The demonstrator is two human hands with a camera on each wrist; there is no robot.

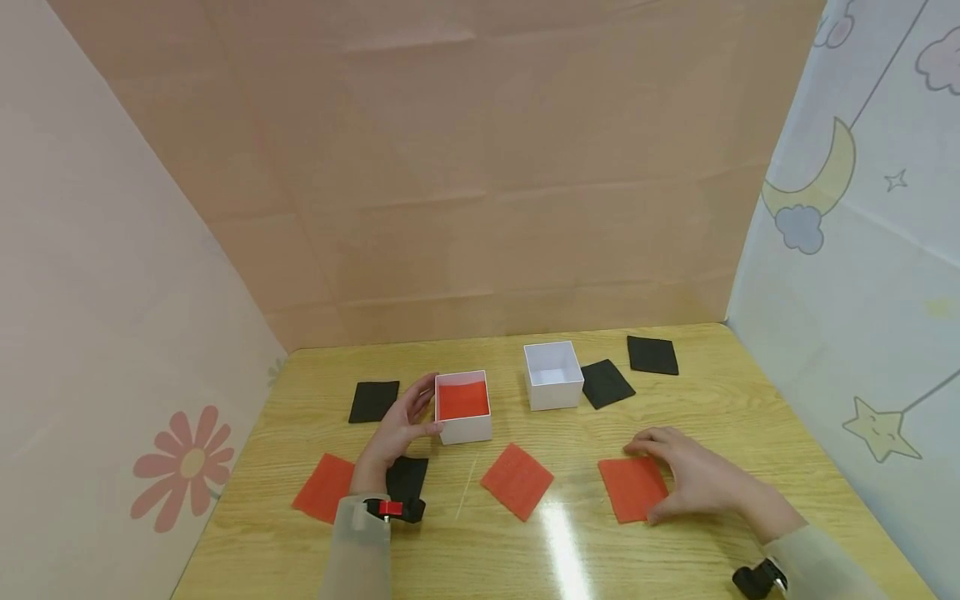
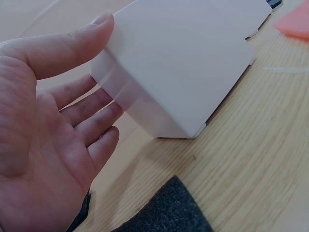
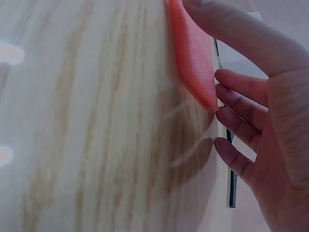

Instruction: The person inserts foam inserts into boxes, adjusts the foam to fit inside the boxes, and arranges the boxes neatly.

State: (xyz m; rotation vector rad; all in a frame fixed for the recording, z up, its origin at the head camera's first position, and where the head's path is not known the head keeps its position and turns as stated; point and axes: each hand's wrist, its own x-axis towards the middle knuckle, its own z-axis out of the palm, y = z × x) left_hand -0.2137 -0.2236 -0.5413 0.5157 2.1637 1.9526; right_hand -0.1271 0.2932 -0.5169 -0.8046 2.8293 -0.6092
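Resting against the left wall of a white box (image 1: 463, 427), the left hand (image 1: 397, 427) has its fingers nearly straight and spread along that wall, with the thumb on the near wall at the corner; the left wrist view shows the thumb tip on the box wall and the fingers lying flat against it, so the hand touches the box but does not close around it. This box stands on the wooden table (image 1: 720, 392), a little left of the middle, and a red pad (image 1: 462, 399) lies inside it on the bottom. The right hand (image 1: 693, 481) lies over the right edge of a red square (image 1: 632, 489) on the near right part of the table; its fingers are only lightly bent, the thumb is at the near corner and the fingertips at the far corner, and in the right wrist view the edge of the square (image 3: 194, 53) stands a little off the wood between thumb and fingers. I cannot tell if the hand really pinches it. A second white box (image 1: 553, 376) stands behind and to the right of the first one. More red squares (image 1: 517, 480) lie in the near row, and black squares (image 1: 607, 383) lie beside the boxes and under the left wrist.
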